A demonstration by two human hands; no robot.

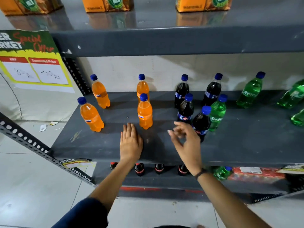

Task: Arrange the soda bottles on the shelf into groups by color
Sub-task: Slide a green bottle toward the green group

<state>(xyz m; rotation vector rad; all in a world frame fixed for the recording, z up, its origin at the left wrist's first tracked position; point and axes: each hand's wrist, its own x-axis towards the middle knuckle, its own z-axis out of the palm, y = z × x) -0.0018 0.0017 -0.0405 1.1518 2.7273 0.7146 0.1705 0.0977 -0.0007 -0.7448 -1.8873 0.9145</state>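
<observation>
Both hands are out over the front of the grey shelf (102, 145), and neither grips anything. The left hand (130, 142) lies flat, palm down, fingers straight, just in front and to the left of the nearest orange bottle (145, 112). The right hand (186, 139) hovers with fingers loosely spread and curled (blurred, so their exact pose is hard to read), empty, just left of the front cola bottle (201, 124).

Four orange bottles stand upright on the left half of the shelf: the nearest one, one behind it (142, 88), one at the back left (100, 92), and one at the front left (91, 116). To the right stand four dark cola bottles: the front one, one behind it (185, 109), and two at the back (181, 91) (212, 90). A green Sprite bottle (218, 113) stands just beside the front cola bottle, among the dark ones. Further right is another green bottle (250, 91), with more green bottles (292, 94) at the frame's edge.
</observation>
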